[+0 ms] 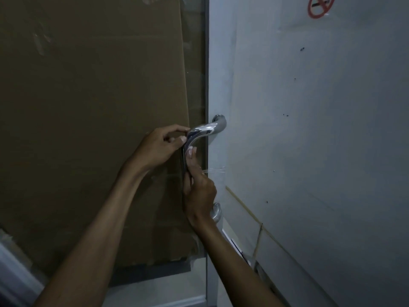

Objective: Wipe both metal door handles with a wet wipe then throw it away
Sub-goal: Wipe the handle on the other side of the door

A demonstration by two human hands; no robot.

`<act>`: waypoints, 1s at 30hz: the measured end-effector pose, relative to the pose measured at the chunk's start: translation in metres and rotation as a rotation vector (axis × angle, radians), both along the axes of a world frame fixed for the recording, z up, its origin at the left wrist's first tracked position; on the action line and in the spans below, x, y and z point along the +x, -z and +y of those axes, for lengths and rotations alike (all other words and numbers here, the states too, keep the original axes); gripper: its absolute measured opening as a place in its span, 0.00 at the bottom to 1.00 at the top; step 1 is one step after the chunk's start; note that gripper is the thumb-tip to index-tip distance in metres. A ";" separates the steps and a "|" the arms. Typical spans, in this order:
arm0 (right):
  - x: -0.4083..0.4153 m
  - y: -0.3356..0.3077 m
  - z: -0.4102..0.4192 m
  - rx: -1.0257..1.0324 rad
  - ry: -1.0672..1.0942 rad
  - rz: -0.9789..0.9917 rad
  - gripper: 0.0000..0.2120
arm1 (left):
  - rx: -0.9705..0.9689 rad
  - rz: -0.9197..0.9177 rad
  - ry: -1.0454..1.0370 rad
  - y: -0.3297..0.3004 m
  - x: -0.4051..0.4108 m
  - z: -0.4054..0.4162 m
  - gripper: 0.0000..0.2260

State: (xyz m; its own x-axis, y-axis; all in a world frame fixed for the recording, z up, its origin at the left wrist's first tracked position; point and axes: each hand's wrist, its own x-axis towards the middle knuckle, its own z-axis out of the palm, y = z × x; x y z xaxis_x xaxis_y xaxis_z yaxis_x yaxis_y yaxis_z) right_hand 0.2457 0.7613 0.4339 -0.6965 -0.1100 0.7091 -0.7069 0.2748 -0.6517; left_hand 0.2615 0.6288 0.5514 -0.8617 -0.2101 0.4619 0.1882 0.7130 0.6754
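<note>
Both forearms come up from the bottom of the shot to the metal door handle [200,138], a curved pull running top to bottom along the door edge. Left hand [158,147] pinches the upper bend, right hand [198,191] is clenched round the bar lower down, so the next stroke probably runs along that vertical axis. Can't actually spot the wet wipe, and the second handle isn't visible

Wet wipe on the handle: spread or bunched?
Cannot tell. Both hands, left hand and right hand, grip the chrome handle, but no wipe is clearly visible between the fingers in this dim frame.
</note>
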 end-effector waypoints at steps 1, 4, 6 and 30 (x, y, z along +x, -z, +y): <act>0.000 -0.004 -0.001 -0.031 0.001 -0.026 0.29 | 0.008 0.012 0.005 0.001 -0.001 -0.001 0.11; 0.010 -0.007 -0.009 -0.143 0.006 -0.108 0.28 | 0.018 0.028 0.010 0.006 -0.002 -0.001 0.10; 0.018 0.002 -0.012 -0.181 0.004 -0.183 0.27 | 0.017 0.041 0.002 0.009 -0.003 -0.001 0.10; 0.017 -0.019 -0.007 -0.302 -0.085 -0.449 0.19 | 0.033 0.084 0.014 0.018 -0.004 -0.001 0.12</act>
State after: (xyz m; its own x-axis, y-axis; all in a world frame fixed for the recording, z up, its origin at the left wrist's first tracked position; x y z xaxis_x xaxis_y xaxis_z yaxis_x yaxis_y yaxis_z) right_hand 0.2627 0.7544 0.4530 -0.9357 -0.0162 0.3524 -0.3521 -0.0171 -0.9358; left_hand 0.2580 0.6275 0.5331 -0.8234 -0.2148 0.5253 0.2544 0.6876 0.6800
